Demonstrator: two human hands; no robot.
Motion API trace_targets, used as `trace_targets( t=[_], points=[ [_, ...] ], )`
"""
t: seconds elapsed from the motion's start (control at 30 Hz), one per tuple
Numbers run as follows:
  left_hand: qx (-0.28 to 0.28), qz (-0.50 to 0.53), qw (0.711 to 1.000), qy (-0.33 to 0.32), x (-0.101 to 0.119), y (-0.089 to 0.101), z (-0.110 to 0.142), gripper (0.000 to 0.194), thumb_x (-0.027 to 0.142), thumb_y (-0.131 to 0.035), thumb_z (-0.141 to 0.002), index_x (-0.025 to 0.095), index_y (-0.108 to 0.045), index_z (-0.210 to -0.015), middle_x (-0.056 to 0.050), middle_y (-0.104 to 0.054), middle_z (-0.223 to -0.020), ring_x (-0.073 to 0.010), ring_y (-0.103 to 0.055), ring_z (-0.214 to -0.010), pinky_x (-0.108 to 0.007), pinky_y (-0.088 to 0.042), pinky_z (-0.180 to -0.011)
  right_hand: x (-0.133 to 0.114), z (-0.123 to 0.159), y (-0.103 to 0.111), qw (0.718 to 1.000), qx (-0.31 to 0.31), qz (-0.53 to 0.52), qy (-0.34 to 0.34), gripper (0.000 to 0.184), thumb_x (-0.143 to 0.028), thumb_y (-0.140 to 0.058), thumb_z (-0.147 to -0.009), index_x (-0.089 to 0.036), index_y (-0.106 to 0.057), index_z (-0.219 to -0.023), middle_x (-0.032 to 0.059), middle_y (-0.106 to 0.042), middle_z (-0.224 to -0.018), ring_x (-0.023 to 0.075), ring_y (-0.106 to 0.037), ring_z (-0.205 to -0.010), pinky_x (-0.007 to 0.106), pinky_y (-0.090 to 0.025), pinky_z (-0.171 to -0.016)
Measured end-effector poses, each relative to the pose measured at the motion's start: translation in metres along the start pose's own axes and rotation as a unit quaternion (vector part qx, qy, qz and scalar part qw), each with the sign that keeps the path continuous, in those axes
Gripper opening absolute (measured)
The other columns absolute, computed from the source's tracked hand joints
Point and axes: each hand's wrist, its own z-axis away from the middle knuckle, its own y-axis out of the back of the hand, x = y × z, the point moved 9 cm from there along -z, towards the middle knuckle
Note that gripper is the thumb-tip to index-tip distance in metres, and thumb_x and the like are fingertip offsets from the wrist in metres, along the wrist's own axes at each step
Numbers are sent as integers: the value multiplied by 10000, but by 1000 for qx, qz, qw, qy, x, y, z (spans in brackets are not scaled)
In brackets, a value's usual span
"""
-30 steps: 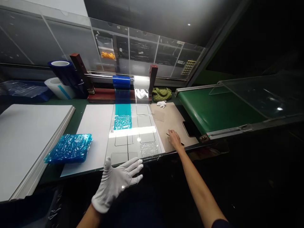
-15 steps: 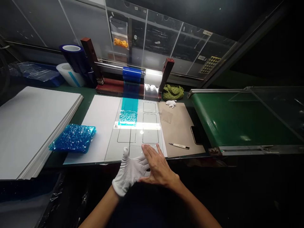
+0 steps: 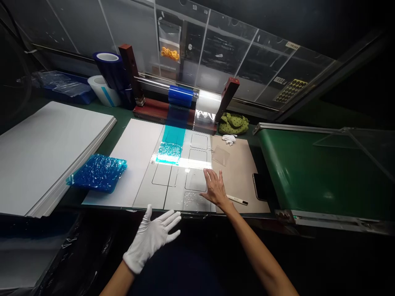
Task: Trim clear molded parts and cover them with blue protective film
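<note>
My left hand (image 3: 154,235), in a white glove, is held palm up just off the near table edge, fingers spread, with nothing in it. My bare right hand (image 3: 215,188) hovers over or rests on the right part of a clear board (image 3: 148,193) with black rounded outlines; its fingers are apart. Beside its thumb, a piece of clear film (image 3: 193,201) lies at the board's near edge. Close to the right wrist is a pale craft knife (image 3: 237,200), partly covered by it. Teal film (image 3: 174,135) runs from a blue roll (image 3: 180,95) onto the board.
Blue film pieces (image 3: 97,172) lie in a stack at left, by a pile of white sheets (image 3: 46,144). A clear film roll (image 3: 208,102) hangs on the rack. A phone (image 3: 261,186), a crumpled white glove (image 3: 229,139) and a green belt (image 3: 305,164) are at right.
My hands have come apart: the left drew back toward the lower left, the right moved forward and right. The clear film at the near edge is now uncovered. The view has shifted slightly.
</note>
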Motion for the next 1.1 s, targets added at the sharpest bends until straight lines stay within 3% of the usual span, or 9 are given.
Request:
trace_targets(
  t=[0.23,0.37,0.6,0.77,0.83,0.9,1.03,1.1],
  points=[
    [-25,-76,997,-18,-7,-15,-2,626,461,-443,-912,45,-338,-1367,-156,-230,-1500,-277,-92,-1403,-564,-119,-1115,2,-17,-33,999,-22,-13,40,1035,-439,-708,-685,-103,-116,-1464,207,-382,-1408,324,-293,-1321,600,-23,-1101],
    [-25,-89,995,-40,-3,-15,-6,667,518,-496,-865,71,-386,-1348,-147,-215,-1508,-278,-36,-1407,-554,-132,-1115,4,-19,-40,998,-29,-27,48,1057,-423,-730,-659,-113,-118,-1463,192,-379,-1416,321,-297,-1317,602,-12,-1100],
    [-16,-87,995,-54,-3,-16,-15,587,461,-401,-922,64,-375,-1355,-144,-182,-1517,-275,-62,-1404,-545,-130,-1116,6,-28,-47,996,-42,-37,66,1075,-448,-725,-650,-111,-110,-1465,198,-374,-1421,317,-288,-1328,601,16,-1096],
    [-37,-66,995,-65,0,-15,-22,692,540,-445,-868,61,-372,-1362,-146,-199,-1510,-277,-2,-1405,-543,-103,-1122,20,-29,-50,997,-30,-42,65,1009,-527,-618,-728,-125,-65,-1470,207,-240,-1491,344,-147,-1385,661,15,-1050],
    [-40,-56,995,-72,2,-12,-25,706,542,-433,-868,57,-352,-1375,-151,-199,-1509,-272,9,-1404,-539,-89,-1124,42,-35,-42,999,11,-46,20,863,-495,-545,-801,-132,-124,-1461,202,-257,-1482,332,-164,-1382,636,-34,-1062],
    [-46,-48,995,-79,3,-12,-27,715,550,-418,-868,56,-344,-1380,-153,-195,-1508,-268,14,-1404,-537,-74,-1126,74,-45,-34,995,52,-64,-57,686,-426,-492,-851,-126,-252,-1420,199,-350,-1423,309,-268,-1339,573,-128,-1074],
    [-75,-43,992,-95,2,-19,-29,738,601,-385,-857,68,-382,-1367,-142,-218,-1499,-261,20,-1404,-537,-42,-1128,151,-75,-35,951,70,-143,-266,476,-296,-472,-850,-113,-440,-1289,172,-501,-1255,263,-484,-1136,401,-357,-951],
    [-85,-45,990,-101,0,-23,-30,746,619,-358,-856,76,-390,-1366,-134,-224,-1497,-259,27,-1403,-527,-28,-1132,174,-95,-40,933,61,-168,-314,447,-254,-476,-832,-131,-475,-1262,149,-549,-1180,241,-547,-1016,350,-406,-848]
  ],
)
